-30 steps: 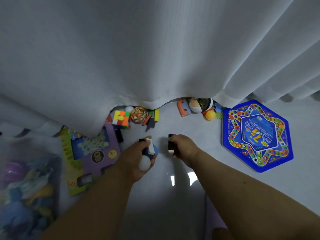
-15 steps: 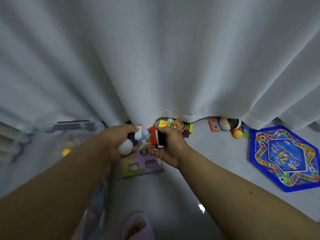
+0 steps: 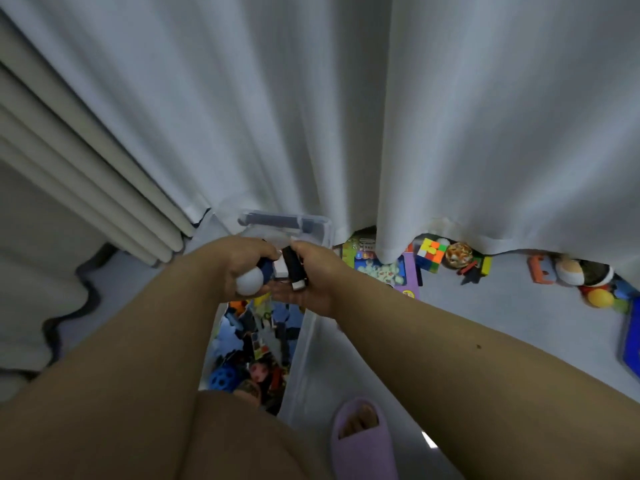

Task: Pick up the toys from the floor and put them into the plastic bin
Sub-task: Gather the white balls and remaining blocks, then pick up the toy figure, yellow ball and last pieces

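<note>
Both my hands hover over the clear plastic bin, which holds several toys. My left hand grips a white ball together with a dark blue piece and a white block. My right hand holds black blocks, one with a white end. On the floor to the right lie a puzzle cube, a patterned ball, a purple board toy, coloured blocks, a plush toy and an orange ball.
A white curtain hangs down to the floor behind the bin and over part of the toys. A blue game board shows at the right edge. My foot in a purple slipper stands right of the bin. A radiator-like panel is at left.
Both hands lifted off the floor with their toys and swung left to above the bin. The view turned left, so the floor toys and blue board shifted toward the right edge.
</note>
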A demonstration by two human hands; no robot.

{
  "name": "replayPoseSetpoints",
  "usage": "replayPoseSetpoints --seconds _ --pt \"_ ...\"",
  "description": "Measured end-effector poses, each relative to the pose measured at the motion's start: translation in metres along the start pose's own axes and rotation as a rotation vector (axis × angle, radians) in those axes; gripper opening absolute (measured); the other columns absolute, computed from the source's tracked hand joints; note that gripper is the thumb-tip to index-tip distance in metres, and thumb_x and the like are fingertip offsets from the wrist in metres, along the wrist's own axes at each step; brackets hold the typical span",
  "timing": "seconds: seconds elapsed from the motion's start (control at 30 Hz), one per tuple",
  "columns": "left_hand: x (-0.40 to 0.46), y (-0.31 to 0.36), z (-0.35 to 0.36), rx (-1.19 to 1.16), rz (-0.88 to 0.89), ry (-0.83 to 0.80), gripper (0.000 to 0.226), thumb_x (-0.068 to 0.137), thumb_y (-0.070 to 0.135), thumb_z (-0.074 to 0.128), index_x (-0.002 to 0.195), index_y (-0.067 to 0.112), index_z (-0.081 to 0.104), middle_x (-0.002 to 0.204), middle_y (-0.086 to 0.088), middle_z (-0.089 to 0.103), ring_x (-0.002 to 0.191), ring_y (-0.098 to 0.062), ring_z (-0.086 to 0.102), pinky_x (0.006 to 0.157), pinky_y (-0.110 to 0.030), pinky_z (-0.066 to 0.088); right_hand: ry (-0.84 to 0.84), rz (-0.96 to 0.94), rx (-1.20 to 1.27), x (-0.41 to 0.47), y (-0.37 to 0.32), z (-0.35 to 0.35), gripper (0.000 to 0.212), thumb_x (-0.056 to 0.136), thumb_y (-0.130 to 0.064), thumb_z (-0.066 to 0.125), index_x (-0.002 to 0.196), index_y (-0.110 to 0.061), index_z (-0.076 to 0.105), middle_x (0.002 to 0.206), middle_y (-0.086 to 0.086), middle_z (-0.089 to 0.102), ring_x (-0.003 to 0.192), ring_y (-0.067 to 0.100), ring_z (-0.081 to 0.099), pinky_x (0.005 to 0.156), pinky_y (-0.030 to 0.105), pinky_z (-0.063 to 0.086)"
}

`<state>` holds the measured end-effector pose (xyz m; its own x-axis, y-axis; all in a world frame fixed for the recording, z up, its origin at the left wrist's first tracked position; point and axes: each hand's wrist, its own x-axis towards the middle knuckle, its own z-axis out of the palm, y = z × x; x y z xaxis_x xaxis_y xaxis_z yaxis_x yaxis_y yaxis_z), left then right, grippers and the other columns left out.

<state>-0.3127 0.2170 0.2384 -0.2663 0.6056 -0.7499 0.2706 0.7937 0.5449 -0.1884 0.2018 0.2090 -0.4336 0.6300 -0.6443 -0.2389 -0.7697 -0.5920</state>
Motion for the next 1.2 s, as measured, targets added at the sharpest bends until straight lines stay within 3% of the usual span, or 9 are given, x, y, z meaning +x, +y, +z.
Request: replayPoseSetpoints --seconds 0.07,0.17,0.23,0.3,0.37,0.53,0.7,0.83,1.2 --pt "0.008 -0.005 -0.005 0.011 -0.050 0.012 0.017 0.092 0.023 0.057 0.095 0.007 0.058 0.093 -0.016 0.057 0.063 -0.023 0.053 0.042 -0.023 0.050 0.008 0.043 0.069 0.004 0.003 0.007 0.034 0.101 -0.039 0.033 0.095 -0.013 0.054 0.087 0.011 0.059 0.074 0.024 0.057 0.071 0.036 0.051" --pt "0.017 -0.008 -0.011 -0.021 -0.091 0.004 0.031 0.092 0.024 0.055 0.116 0.006 0.056 0.109 -0.018 0.056 0.071 -0.026 0.056 0.049 -0.029 0.053 0.024 0.052 0.149 0.001 0.002 0.012 0.037 0.101 -0.042 0.032 0.108 -0.010 0.049 0.088 0.010 0.056 0.080 0.023 0.057 0.080 0.037 0.051" --pt "0.020 -0.008 -0.014 -0.107 -0.106 0.026 0.035 0.093 0.029 0.054 0.121 0.008 0.051 0.122 -0.018 0.050 0.083 -0.031 0.057 0.053 -0.036 0.056 0.057 0.029 0.160 0.002 0.000 0.009 0.039 0.100 -0.043 0.034 0.122 -0.013 0.045 0.109 0.013 0.058 0.102 0.026 0.058 0.092 0.038 0.046" --pt "0.021 -0.005 -0.015 -0.191 -0.109 0.084 0.045 0.095 0.037 0.051 0.130 0.010 0.044 0.130 -0.018 0.042 0.099 -0.035 0.055 0.068 -0.046 0.054 0.096 0.009 0.117 0.004 -0.003 0.004 0.057 0.098 -0.048 0.036 0.143 -0.013 0.032 0.144 0.018 0.040 0.130 0.031 0.043 0.105 0.039 0.038" --pt "0.023 -0.002 -0.014 -0.229 -0.099 0.134 0.053 0.095 0.040 0.050 0.137 0.009 0.038 0.129 -0.020 0.040 0.101 -0.036 0.052 0.080 -0.049 0.050 0.110 -0.004 0.096 0.008 -0.005 -0.004 0.069 0.096 -0.052 0.037 0.150 -0.012 0.019 0.154 0.019 0.024 0.139 0.033 0.031 0.112 0.041 0.032" --pt "0.028 0.007 -0.003 -0.207 -0.044 0.160 0.052 0.095 0.039 0.050 0.135 0.007 0.042 0.116 -0.016 0.044 0.102 -0.030 0.049 0.087 -0.044 0.049 0.164 -0.069 0.057 0.015 -0.008 -0.033 0.066 0.096 -0.051 0.039 0.143 -0.005 0.032 0.138 0.023 0.044 0.124 0.034 0.048 0.105 0.041 0.042" --pt "0.023 0.025 0.029 -0.121 0.086 0.107 0.023 0.097 0.031 0.048 0.104 0.009 0.053 0.077 -0.009 0.046 0.070 -0.020 0.049 0.073 -0.037 0.053 0.255 -0.119 0.057 0.006 -0.015 -0.070 0.040 0.098 -0.045 0.040 0.108 -0.007 0.052 0.075 0.009 0.050 0.068 0.018 0.050 0.082 0.033 0.053" --pt "0.015 0.040 0.070 0.013 0.197 0.017 0.015 0.095 0.024 0.051 0.097 0.010 0.055 0.075 -0.008 0.050 0.067 -0.020 0.052 0.064 -0.032 0.053 0.368 -0.144 0.032 -0.011 -0.021 -0.109 0.035 0.099 -0.040 0.038 0.086 -0.011 0.054 0.069 0.007 0.051 0.059 0.020 0.050 0.056 0.026 0.044" --pt "0.001 0.070 0.211 0.509 0.360 -0.217 0.017 0.096 0.020 0.050 0.084 0.008 0.051 0.081 -0.013 0.058 0.067 -0.023 0.054 0.056 -0.028 0.049 0.720 -0.051 0.101 -0.076 -0.015 -0.269 0.023 0.094 -0.027 0.051 0.087 -0.007 0.060 0.073 0.009 0.055 0.061 0.020 0.053 0.059 0.028 0.048"
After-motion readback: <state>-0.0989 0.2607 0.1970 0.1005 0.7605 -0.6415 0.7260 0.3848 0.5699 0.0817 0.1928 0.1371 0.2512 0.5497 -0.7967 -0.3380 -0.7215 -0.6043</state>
